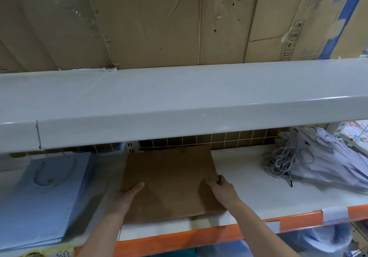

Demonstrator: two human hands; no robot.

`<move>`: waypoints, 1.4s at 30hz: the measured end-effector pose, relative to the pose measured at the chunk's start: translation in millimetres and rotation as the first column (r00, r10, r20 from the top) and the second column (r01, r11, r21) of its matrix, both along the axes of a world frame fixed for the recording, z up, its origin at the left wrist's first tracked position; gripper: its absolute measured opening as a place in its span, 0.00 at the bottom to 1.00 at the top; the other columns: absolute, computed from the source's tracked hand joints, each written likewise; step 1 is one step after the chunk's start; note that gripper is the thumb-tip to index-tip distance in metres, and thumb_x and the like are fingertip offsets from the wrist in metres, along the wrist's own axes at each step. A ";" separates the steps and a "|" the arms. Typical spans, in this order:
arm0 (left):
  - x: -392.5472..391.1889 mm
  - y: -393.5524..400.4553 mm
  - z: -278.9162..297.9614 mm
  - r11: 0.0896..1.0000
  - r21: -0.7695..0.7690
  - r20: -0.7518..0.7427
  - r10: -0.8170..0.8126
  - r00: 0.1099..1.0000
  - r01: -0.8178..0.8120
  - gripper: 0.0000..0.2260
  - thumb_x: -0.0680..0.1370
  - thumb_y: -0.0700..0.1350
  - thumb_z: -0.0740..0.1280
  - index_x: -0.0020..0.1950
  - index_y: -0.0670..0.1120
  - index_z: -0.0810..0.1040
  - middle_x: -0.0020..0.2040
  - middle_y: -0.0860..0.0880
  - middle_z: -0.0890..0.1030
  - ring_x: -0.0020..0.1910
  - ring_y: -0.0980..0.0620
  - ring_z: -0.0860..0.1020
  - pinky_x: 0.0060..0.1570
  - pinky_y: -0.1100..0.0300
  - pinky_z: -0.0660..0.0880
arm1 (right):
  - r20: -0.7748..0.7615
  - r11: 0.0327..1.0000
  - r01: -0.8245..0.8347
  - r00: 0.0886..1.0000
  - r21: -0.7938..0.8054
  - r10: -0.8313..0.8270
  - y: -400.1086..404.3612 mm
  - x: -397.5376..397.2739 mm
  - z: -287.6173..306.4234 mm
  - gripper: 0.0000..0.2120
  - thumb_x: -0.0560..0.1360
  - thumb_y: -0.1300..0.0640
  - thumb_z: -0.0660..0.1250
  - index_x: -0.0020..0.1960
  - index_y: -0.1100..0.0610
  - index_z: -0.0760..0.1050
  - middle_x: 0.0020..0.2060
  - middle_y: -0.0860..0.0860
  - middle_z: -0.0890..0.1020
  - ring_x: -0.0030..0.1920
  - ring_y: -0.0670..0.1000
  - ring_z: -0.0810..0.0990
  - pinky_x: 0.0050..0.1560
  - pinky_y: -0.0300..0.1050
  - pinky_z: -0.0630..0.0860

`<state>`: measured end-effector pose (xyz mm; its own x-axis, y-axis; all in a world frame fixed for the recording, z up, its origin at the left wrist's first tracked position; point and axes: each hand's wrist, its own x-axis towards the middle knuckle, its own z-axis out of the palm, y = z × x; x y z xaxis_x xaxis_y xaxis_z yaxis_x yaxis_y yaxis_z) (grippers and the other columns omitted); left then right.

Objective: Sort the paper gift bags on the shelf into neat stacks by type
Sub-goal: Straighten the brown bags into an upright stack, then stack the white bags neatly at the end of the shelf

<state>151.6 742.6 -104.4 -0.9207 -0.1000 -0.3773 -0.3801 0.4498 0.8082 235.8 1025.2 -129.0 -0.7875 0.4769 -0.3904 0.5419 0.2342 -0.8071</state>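
A flat brown paper bag (171, 179) lies in the middle of the white shelf (239, 177). My left hand (124, 199) holds its left edge, thumb stretched out on top of the paper. At the bag's right edge my right hand (222, 189) pinches the paper, thumb on top and fingers curled at the side. A stack of light blue bags (45, 197) lies flat to the left. To the right, a loose pile of white bags (326, 163) with grey cord handles (282, 161) fans out untidily.
A grey upper shelf (179, 101) overhangs closely above the bags. Cardboard sheets (159, 22) line the wall behind it. A wire grid (209, 139) backs the lower shelf. An orange front rail (179, 236) runs along the shelf's near edge.
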 end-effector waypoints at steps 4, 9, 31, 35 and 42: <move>-12.9 4.6 -2.6 0.866 -0.492 -0.020 -0.112 0.994 0.088 0.47 0.67 0.73 0.63 0.76 0.43 0.60 0.74 0.40 0.63 0.73 0.38 0.60 0.68 0.44 0.61 | -0.073 0.998 -0.064 0.995 0.006 0.065 -1.3 2.7 7.6 0.35 0.74 0.45 0.66 0.75 0.45 0.53 0.65 0.52 0.73 0.61 0.57 0.75 0.62 0.50 0.73; -8.3 28.8 1.6 0.779 -0.609 -0.347 -0.432 0.832 0.150 0.22 0.79 0.48 0.61 0.74 0.54 0.64 0.75 0.47 0.61 0.73 0.42 0.59 0.69 0.43 0.59 | -0.134 0.958 -0.143 0.975 0.250 0.180 -3.0 2.3 8.5 0.35 0.76 0.50 0.66 0.77 0.47 0.51 0.70 0.53 0.69 0.67 0.56 0.71 0.63 0.47 0.70; -3.8 57.9 -6.1 0.637 -0.741 -0.255 -0.559 0.789 0.212 0.20 0.80 0.57 0.56 0.71 0.55 0.67 0.71 0.46 0.68 0.73 0.43 0.61 0.71 0.43 0.57 | -0.055 0.927 -0.208 0.970 0.312 0.237 4.5 16.0 10.2 0.25 0.78 0.42 0.60 0.73 0.41 0.59 0.64 0.51 0.73 0.61 0.54 0.74 0.59 0.46 0.75; 6.7 86.2 -0.2 0.672 -0.719 -0.302 -0.532 0.791 0.178 0.23 0.79 0.57 0.58 0.72 0.51 0.68 0.68 0.45 0.72 0.70 0.42 0.65 0.69 0.44 0.60 | -0.114 0.936 -0.190 0.966 0.295 0.232 25.6 24.8 19.9 0.26 0.77 0.42 0.61 0.73 0.42 0.59 0.67 0.50 0.71 0.61 0.54 0.76 0.59 0.46 0.76; 35.7 178.6 22.6 0.725 -0.656 -0.317 -0.516 0.796 0.209 0.26 0.79 0.61 0.55 0.75 0.54 0.61 0.72 0.47 0.68 0.72 0.41 0.63 0.69 0.44 0.57 | -0.236 0.877 -0.201 0.915 0.436 0.327 101.8 49.5 58.7 0.22 0.78 0.49 0.63 0.71 0.49 0.66 0.66 0.49 0.74 0.58 0.50 0.79 0.54 0.43 0.76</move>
<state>187.3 921.2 -81.8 -0.9680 0.2306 0.0989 0.2509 0.8907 0.3791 285.3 1127.0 -70.2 -0.9528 0.2985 0.0549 0.1669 0.6665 -0.7265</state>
